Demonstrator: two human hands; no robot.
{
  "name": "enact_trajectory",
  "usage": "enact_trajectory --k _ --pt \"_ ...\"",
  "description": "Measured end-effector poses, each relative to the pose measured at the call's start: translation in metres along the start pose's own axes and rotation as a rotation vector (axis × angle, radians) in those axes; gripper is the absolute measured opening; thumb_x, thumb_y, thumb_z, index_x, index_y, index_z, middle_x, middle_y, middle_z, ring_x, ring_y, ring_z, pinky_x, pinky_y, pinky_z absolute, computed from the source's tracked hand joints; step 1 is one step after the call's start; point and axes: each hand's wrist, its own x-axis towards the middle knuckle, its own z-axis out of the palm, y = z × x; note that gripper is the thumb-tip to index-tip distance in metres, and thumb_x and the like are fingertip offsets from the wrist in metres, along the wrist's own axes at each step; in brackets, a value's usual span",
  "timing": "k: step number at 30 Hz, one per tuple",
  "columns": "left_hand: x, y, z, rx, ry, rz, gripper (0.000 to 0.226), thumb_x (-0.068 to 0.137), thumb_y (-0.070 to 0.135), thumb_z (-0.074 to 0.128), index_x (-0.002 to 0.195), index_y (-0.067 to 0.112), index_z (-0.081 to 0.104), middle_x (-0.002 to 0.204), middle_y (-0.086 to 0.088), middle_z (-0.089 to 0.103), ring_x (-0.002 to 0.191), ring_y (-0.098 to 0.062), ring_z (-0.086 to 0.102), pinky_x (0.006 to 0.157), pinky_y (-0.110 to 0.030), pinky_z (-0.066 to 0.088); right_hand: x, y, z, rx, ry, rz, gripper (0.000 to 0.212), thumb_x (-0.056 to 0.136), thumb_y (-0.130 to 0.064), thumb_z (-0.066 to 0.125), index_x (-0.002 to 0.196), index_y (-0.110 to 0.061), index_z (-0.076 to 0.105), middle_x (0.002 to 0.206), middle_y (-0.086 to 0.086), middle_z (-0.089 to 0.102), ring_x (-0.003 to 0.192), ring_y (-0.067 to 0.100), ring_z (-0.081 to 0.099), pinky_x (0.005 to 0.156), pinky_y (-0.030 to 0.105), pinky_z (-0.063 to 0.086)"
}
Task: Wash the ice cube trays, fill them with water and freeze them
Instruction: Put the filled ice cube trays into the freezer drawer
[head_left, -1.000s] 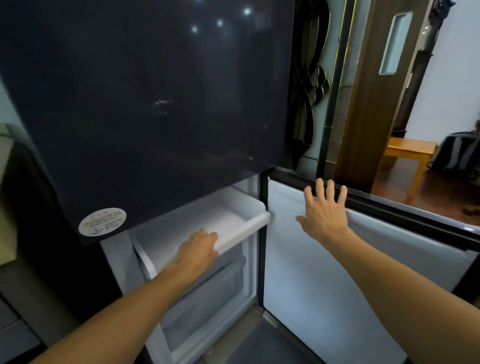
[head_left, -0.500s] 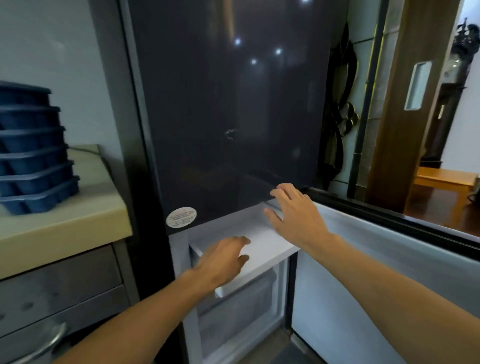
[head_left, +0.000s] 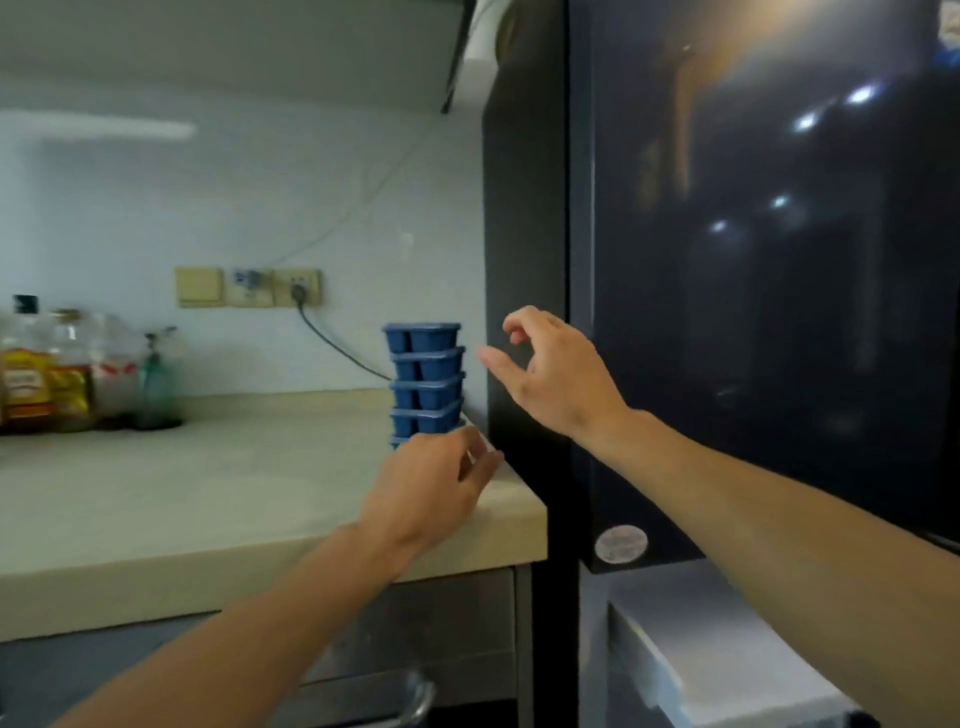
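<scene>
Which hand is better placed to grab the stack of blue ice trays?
Probably the left hand: it is at the bottom of the stack of blue ice trays on the counter. The right hand hangs beside the upper trays, with a gap.

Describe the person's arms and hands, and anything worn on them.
The left hand and right hand wear no gloves, and no ring, watch or bracelet shows, though the picture is slightly blurred. The left forearm and right forearm are uncovered to the frame's edge; no sleeve is in view.

Blue ice cube trays (head_left: 426, 384) stacked upright, base hidden behind the left fingers (head_left: 470, 457), top just beside the right fingers (head_left: 498, 364), not touching.
</scene>
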Motion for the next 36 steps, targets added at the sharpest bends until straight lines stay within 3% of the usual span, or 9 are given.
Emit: enact_trajectory --k 4,9,15,17,20,27,29,32,36 --pt "0.004 -0.041 -0.039 0.051 0.106 -0.171 0.028 0.096 0.056 0.052 0.084 0.031 0.056 0.065 0.014 0.057 0.062 -0.009 0.056 0.055 -0.03 0.041 0.061 -0.041 0.029 0.052 -0.082 0.059 0.068 0.09 -0.069 0.057 0.136 -0.018 0.053 0.137 0.006 0.056 0.118 0.024 0.057 0.089 0.038 0.046" --pt "0.007 -0.071 -0.062 0.135 0.1 -0.3 0.045 0.089 0.074 0.047 0.102 0.031 0.054 0.077 0.017 0.058 0.071 -0.005 0.057 0.061 -0.03 0.046 0.106 -0.069 0.056 -0.237 -0.276 0.084 0.087 0.082 -0.081 0.055 0.142 -0.017 0.052 0.141 0.011 0.056 0.121 0.033 0.057 0.081 0.041 0.04" --pt "0.011 -0.077 -0.054 0.147 0.104 -0.336 0.062 0.086 0.079 0.046 0.124 0.03 0.05 0.095 0.017 0.063 0.084 -0.009 0.061 0.07 -0.031 0.049 0.107 -0.059 0.065 -0.258 -0.366 0.129 0.033 0.088 -0.045 0.068 0.097 -0.013 0.069 0.09 0.005 0.066 0.084 0.027 0.064 0.058 0.033 0.046" --pt "0.017 -0.073 -0.05 0.133 0.096 -0.338 0.065 0.086 0.077 0.047 0.131 0.03 0.045 0.112 0.01 0.064 0.096 -0.013 0.063 0.076 -0.033 0.051 0.102 -0.053 0.062 -0.152 -0.341 0.173 0.027 0.088 -0.036 0.07 0.089 -0.009 0.07 0.085 0.006 0.066 0.075 0.024 0.062 0.062 0.035 0.05" --pt "0.03 -0.064 -0.045 0.119 0.104 -0.321 0.069 0.088 0.072 0.051 0.14 0.027 0.038 0.133 0.001 0.058 0.113 -0.021 0.062 0.088 -0.039 0.053 0.091 -0.043 0.048 0.006 -0.226 0.212 0.029 0.085 -0.031 0.068 0.069 -0.008 0.06 0.069 0.005 0.06 0.061 0.021 0.052 0.053 0.031 0.039" --pt "0.073 -0.042 -0.027 0.129 0.161 -0.219 0.072 0.093 0.064 0.053 0.152 0.027 0.035 0.154 -0.003 0.038 0.129 -0.028 0.052 0.1 -0.043 0.047 0.044 -0.01 -0.016 0.119 -0.106 0.138 0.022 0.088 -0.029 0.064 0.081 -0.009 0.073 0.075 0.004 0.067 0.073 0.022 0.061 0.061 0.036 0.045" --pt "0.082 -0.037 -0.021 0.125 0.149 -0.237 0.062 0.095 0.058 0.055 0.147 0.025 0.045 0.151 -0.004 0.043 0.128 -0.029 0.054 0.097 -0.042 0.048 0.027 -0.002 -0.032 0.143 -0.089 0.131 0.018 0.088 -0.026 0.065 0.081 -0.012 0.073 0.074 0.001 0.066 0.073 0.02 0.06 0.064 0.037 0.046" --pt "0.088 -0.034 -0.017 0.132 0.202 -0.184 0.031 0.098 0.041 0.058 0.115 0.017 0.069 0.117 -0.008 0.064 0.098 -0.028 0.064 0.075 -0.033 0.045 0.005 0.007 -0.05 0.162 -0.117 0.153 0.017 0.089 -0.023 0.064 0.088 -0.01 0.075 0.082 0.008 0.069 0.084 0.025 0.064 0.072 0.042 0.054" --pt "0.086 -0.023 -0.022 0.145 0.256 -0.137 0.022 0.097 0.035 0.061 0.097 0.017 0.073 0.095 -0.004 0.068 0.084 -0.024 0.064 0.068 -0.031 0.042 -0.02 0.018 -0.067 0.157 -0.147 0.139 0.019 0.09 -0.022 0.066 0.101 -0.011 0.076 0.091 0.006 0.071 0.088 0.022 0.065 0.078 0.037 0.057"
